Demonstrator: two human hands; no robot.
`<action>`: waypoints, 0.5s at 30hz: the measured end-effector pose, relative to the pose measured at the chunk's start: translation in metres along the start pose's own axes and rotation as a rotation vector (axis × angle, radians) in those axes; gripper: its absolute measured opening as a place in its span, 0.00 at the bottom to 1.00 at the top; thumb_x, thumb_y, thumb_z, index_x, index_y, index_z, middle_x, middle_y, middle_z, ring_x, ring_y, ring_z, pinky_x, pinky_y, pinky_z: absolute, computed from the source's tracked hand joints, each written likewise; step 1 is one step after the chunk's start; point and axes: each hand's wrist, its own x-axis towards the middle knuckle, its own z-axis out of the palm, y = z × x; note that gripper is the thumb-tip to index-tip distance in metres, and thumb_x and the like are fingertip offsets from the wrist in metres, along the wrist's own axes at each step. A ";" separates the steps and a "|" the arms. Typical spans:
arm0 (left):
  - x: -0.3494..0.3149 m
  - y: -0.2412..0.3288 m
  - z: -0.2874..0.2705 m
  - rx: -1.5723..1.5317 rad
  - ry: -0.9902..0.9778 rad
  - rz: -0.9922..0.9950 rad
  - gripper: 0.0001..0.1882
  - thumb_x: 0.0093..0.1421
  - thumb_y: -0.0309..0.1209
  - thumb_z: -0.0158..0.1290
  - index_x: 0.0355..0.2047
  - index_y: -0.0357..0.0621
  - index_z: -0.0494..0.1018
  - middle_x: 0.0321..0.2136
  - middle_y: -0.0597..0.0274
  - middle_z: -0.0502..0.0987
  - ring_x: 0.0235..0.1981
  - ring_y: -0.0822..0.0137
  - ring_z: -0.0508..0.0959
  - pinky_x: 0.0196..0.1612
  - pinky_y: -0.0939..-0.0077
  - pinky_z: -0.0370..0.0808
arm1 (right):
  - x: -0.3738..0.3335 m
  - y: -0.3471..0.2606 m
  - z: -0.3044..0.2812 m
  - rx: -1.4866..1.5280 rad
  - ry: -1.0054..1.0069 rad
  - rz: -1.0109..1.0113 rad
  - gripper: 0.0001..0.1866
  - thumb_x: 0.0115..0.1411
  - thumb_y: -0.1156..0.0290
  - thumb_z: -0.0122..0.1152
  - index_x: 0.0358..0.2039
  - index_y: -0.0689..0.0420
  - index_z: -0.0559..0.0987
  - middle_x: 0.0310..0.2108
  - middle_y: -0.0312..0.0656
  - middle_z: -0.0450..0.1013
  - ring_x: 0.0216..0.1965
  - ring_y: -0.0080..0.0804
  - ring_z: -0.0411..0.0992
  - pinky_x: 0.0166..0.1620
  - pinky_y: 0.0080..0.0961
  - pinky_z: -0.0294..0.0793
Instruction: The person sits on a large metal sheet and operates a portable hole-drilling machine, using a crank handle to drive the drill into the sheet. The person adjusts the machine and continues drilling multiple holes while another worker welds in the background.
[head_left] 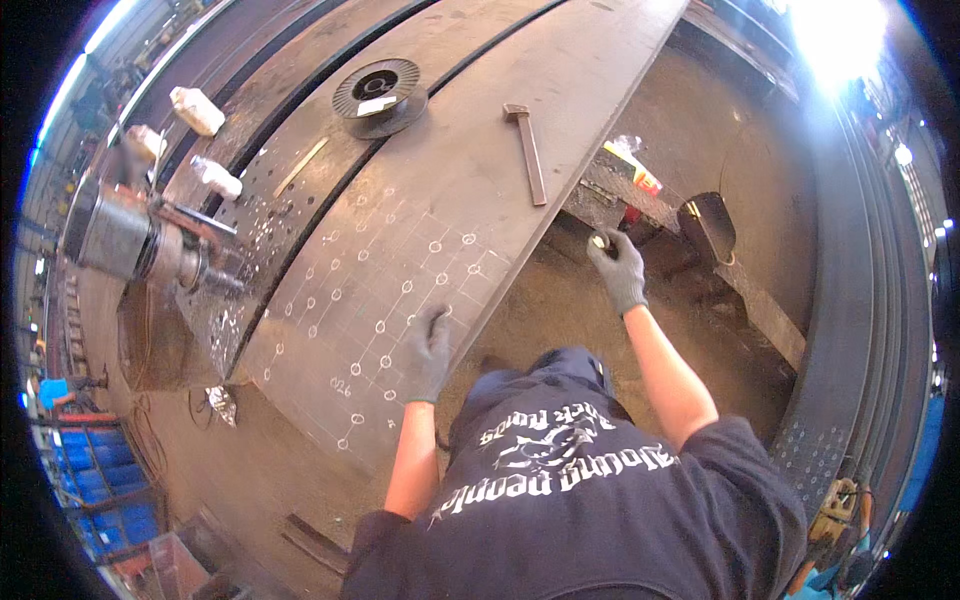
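Both my hands wear grey work gloves. My left hand [428, 356] rests on the near edge of a long steel plate [450, 185], its fingers stretched out and holding nothing. White circles on a drawn grid cover the plate around it. Just off the plate's right edge, my right hand [620, 272] is raised with the fingers closed in a pinch. Between its fingertips shows the end of a small pale piece of chalk [599, 242]; the rest is hidden by the glove. Farther along the plate lies a hammer-like metal tool [528, 155].
A black wire spool [378, 95] sits on the slotted machine bed beyond the plate. A machine head with a drill [140, 240] stands at the left, with pale bottles [197, 111] behind it. To the right lie a yellow-and-red tube [640, 172] and a dark metal cup [707, 228].
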 end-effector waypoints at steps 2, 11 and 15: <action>-0.022 -0.017 -0.025 0.021 0.051 0.004 0.21 0.76 0.36 0.52 0.63 0.37 0.76 0.61 0.47 0.80 0.65 0.58 0.77 0.67 0.65 0.71 | 0.006 -0.013 0.006 -0.151 0.016 0.003 0.23 0.61 0.56 0.75 0.50 0.58 0.84 0.45 0.49 0.85 0.48 0.37 0.84 0.55 0.34 0.80; -0.028 -0.053 0.000 -0.161 0.650 -0.376 0.22 0.76 0.35 0.50 0.63 0.30 0.74 0.60 0.49 0.79 0.62 0.56 0.78 0.67 0.62 0.71 | 0.211 0.010 0.065 -0.128 -0.112 -0.015 0.21 0.59 0.58 0.74 0.49 0.56 0.84 0.43 0.47 0.85 0.45 0.41 0.84 0.52 0.37 0.82; -0.008 -0.027 0.035 -0.113 0.625 -0.409 0.21 0.75 0.33 0.50 0.62 0.30 0.74 0.60 0.50 0.80 0.62 0.57 0.78 0.67 0.63 0.71 | 0.265 0.023 0.092 -0.154 -0.217 -0.004 0.21 0.60 0.56 0.72 0.50 0.53 0.84 0.44 0.47 0.86 0.45 0.43 0.85 0.52 0.38 0.82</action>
